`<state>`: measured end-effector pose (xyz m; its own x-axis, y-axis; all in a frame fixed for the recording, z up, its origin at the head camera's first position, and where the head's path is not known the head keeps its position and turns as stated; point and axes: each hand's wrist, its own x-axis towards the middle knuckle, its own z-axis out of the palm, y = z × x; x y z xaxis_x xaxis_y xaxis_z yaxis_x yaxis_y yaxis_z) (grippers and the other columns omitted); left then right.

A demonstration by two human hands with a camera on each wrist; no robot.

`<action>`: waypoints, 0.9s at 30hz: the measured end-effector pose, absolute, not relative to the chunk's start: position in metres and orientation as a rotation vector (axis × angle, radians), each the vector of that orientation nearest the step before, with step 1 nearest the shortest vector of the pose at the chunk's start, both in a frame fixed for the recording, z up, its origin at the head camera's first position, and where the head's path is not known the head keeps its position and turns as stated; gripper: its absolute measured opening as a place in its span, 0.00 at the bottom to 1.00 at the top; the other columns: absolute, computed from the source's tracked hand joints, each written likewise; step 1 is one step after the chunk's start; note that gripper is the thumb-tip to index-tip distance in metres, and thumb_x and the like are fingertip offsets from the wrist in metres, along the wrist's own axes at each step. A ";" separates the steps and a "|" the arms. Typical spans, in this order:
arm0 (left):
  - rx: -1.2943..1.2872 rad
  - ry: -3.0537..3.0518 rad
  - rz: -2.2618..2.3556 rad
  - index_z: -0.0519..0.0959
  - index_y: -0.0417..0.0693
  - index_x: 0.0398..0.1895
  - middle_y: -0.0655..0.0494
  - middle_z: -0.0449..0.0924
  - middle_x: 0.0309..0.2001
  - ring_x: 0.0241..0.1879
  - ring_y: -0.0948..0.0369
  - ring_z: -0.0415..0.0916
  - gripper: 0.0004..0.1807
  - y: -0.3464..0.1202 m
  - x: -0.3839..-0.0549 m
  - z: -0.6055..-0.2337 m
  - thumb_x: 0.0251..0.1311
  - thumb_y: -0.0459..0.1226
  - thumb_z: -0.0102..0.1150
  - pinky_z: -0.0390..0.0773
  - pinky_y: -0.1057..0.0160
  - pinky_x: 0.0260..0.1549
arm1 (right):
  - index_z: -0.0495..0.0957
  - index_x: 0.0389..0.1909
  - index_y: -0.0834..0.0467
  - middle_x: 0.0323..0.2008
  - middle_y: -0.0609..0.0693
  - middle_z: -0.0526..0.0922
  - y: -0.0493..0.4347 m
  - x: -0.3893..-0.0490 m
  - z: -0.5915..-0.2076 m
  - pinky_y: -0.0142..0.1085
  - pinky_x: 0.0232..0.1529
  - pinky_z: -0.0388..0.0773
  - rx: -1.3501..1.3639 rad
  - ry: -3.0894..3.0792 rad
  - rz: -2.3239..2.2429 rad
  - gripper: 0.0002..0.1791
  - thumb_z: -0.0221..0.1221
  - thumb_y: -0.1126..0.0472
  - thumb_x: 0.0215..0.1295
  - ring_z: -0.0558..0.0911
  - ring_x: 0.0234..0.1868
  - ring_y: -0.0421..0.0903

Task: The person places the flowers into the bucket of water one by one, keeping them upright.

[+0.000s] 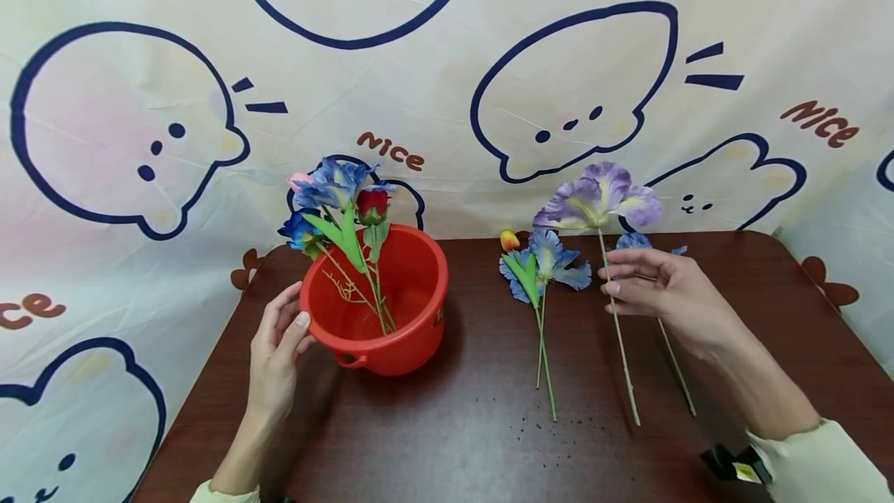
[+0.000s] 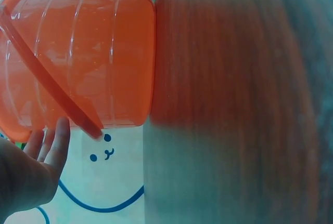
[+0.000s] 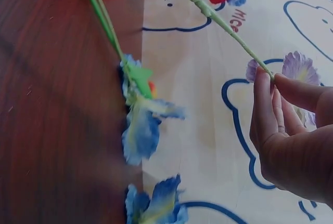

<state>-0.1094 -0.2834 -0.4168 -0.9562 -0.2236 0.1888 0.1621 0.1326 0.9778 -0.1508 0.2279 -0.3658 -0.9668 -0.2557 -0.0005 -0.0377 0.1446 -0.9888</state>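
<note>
My right hand (image 1: 660, 286) pinches the stem of a purple artificial iris (image 1: 594, 200) between thumb and fingers, its bloom above the hand. In the right wrist view, the green stem (image 3: 223, 24) slants up from the fingertips. At the left, my left hand (image 1: 275, 355) rests its fairly straight fingers and thumb against the side and rim of a red bucket (image 1: 412, 340). Inside the bucket stand a blue iris (image 1: 335, 183), a red rose (image 1: 372, 206), a darker blue flower (image 1: 300, 231) and a pink bloom, partly hidden.
On the brown table (image 1: 447, 441) lie a blue iris (image 1: 555, 262) and an orange-yellow tulip (image 1: 509, 240) with crossed stems. Another blue iris (image 1: 634, 241) lies partly behind my right hand. Dark crumbs are scattered near the stems. A printed cloth (image 1: 419, 84) hangs behind.
</note>
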 end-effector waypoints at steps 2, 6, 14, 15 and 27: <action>0.051 -2.119 -1.900 0.66 0.51 0.80 0.62 0.79 0.65 0.57 0.69 0.84 0.26 -0.284 -0.109 -0.417 0.82 0.38 0.51 0.87 0.72 0.49 | 0.73 0.68 0.61 0.51 0.45 0.89 0.221 -0.155 -0.361 0.43 0.47 0.92 -0.294 2.248 -1.903 0.23 0.65 0.63 0.76 0.92 0.46 0.43; 0.053 -2.124 -1.892 0.66 0.51 0.80 0.63 0.79 0.65 0.57 0.70 0.84 0.27 -0.284 -0.109 -0.417 0.82 0.38 0.51 0.87 0.72 0.49 | 0.70 0.71 0.66 0.52 0.43 0.89 0.205 -0.164 -0.351 0.42 0.49 0.92 -0.310 2.236 -1.865 0.27 0.64 0.62 0.77 0.91 0.48 0.43; 0.069 -2.168 -1.838 0.65 0.49 0.81 0.62 0.78 0.65 0.57 0.69 0.83 0.28 -0.282 -0.109 -0.416 0.82 0.39 0.51 0.87 0.73 0.49 | 0.72 0.71 0.64 0.50 0.45 0.88 0.171 -0.181 -0.321 0.38 0.49 0.91 -0.386 2.249 -1.873 0.26 0.64 0.63 0.77 0.90 0.48 0.42; 0.068 -2.172 -1.835 0.65 0.49 0.81 0.62 0.78 0.65 0.57 0.69 0.83 0.28 -0.282 -0.110 -0.416 0.82 0.39 0.51 0.87 0.73 0.49 | 0.73 0.71 0.64 0.50 0.45 0.88 0.167 -0.183 -0.316 0.37 0.48 0.91 -0.396 2.249 -1.877 0.26 0.65 0.62 0.77 0.90 0.48 0.41; 0.088 -2.174 -1.834 0.65 0.48 0.81 0.64 0.78 0.64 0.57 0.71 0.83 0.28 -0.282 -0.109 -0.415 0.82 0.40 0.51 0.87 0.73 0.48 | 0.76 0.69 0.62 0.56 0.55 0.87 0.121 -0.209 -0.288 0.37 0.47 0.92 -0.464 2.244 -1.906 0.24 0.65 0.65 0.75 0.91 0.47 0.43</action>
